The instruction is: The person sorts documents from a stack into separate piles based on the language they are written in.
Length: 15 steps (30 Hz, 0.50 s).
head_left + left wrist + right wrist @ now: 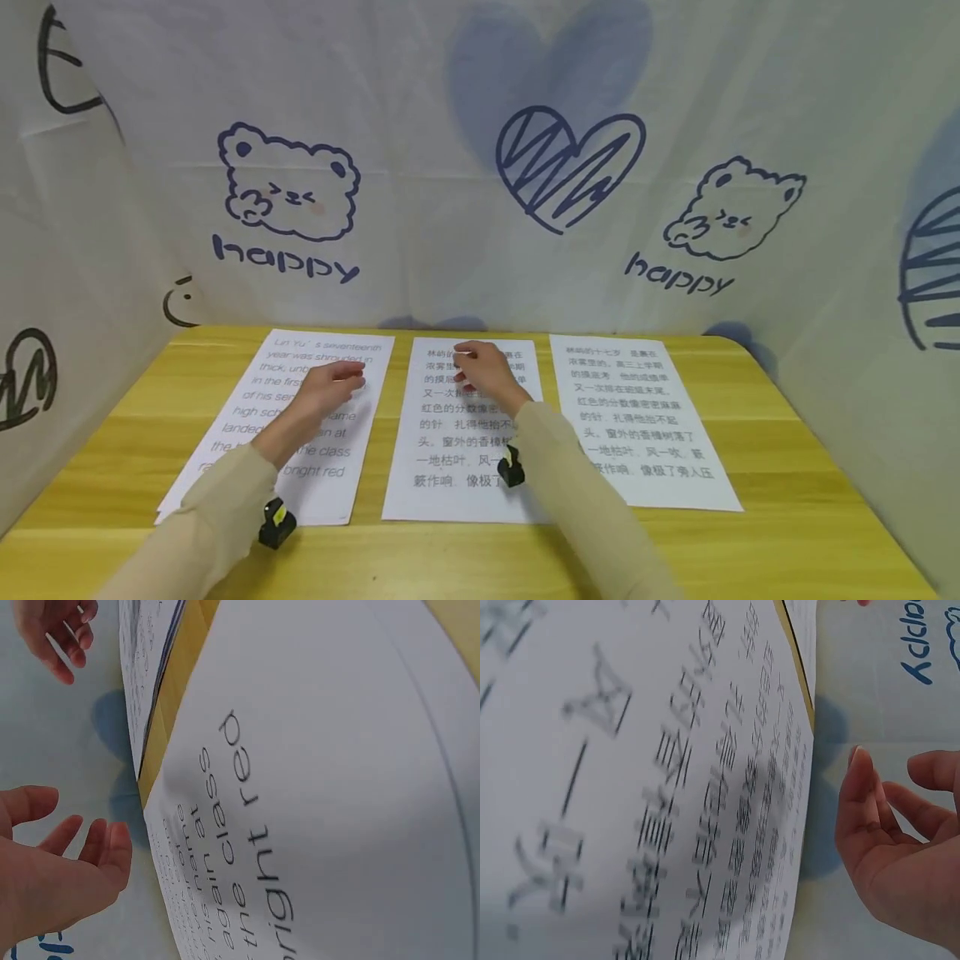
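My left hand (324, 393) is held over the left sheet stack (315, 502), which bears large English print; its fingers are loosely bent with nothing between them. Over the middle sheet (450, 507), printed in Chinese, my right hand (489, 375) hovers with relaxed, slightly curled fingers and holds nothing. The left wrist view shows the left hand (64, 881) with thumb and fingers apart, raised off the paper. In the right wrist view the right hand (900, 847) likewise has a gap between thumb and fingers.
A third sheet (675, 493) with Chinese print lies on the right. All the sheets lie on a yellow wood-grain table (420, 567). A white cloth (435, 250) with bear and heart drawings hangs behind the table. Small black devices (277, 525) are worn at both wrists.
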Tool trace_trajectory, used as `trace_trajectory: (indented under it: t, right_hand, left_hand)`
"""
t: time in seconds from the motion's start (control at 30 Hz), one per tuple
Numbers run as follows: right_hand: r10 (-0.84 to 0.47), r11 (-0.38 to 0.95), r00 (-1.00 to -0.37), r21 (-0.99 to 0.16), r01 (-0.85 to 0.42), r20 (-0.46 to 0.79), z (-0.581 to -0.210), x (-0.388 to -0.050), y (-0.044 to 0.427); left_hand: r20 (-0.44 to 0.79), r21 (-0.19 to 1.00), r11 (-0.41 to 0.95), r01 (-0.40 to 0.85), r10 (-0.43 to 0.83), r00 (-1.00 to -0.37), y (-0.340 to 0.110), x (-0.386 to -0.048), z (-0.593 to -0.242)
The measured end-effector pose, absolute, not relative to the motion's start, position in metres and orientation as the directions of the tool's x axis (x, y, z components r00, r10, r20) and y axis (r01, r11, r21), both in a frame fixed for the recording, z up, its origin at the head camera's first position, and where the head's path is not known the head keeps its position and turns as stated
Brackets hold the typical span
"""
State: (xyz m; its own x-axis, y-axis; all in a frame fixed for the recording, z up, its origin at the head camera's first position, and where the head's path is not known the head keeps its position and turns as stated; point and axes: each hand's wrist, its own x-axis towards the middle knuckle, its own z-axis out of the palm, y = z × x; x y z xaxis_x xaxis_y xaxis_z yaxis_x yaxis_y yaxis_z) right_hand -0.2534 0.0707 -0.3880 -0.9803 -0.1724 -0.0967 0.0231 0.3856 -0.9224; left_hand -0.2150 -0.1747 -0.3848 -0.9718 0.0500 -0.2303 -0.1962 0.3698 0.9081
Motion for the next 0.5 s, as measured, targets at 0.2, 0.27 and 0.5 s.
trace_trajectory:
  t: [0.2, 0.27, 0.5]
  right_hand:
    - [-0.167, 0.433, -0.983, -0.902, 0.0, -0.08, -0.387, -0.25, 0.09]
    - [-0.165, 0.434, -0.983, -0.901, -0.001, -0.079, -0.388, -0.248, 0.097]
    - [-0.088, 0.346, -0.988, -0.934, 0.088, -0.126, -0.388, -0.25, 0.123]
  left_hand:
    - [-0.207, 0.936, 0.304, -0.179, 0.063, -0.976, -0.162, -0.22, -0.394]
    - [-0.206, 0.94, 0.293, -0.176, 0.074, -0.976, -0.156, -0.221, -0.397]
    - [-0.199, 0.938, 0.306, -0.164, 0.087, -0.976, -0.136, -0.227, -0.408]
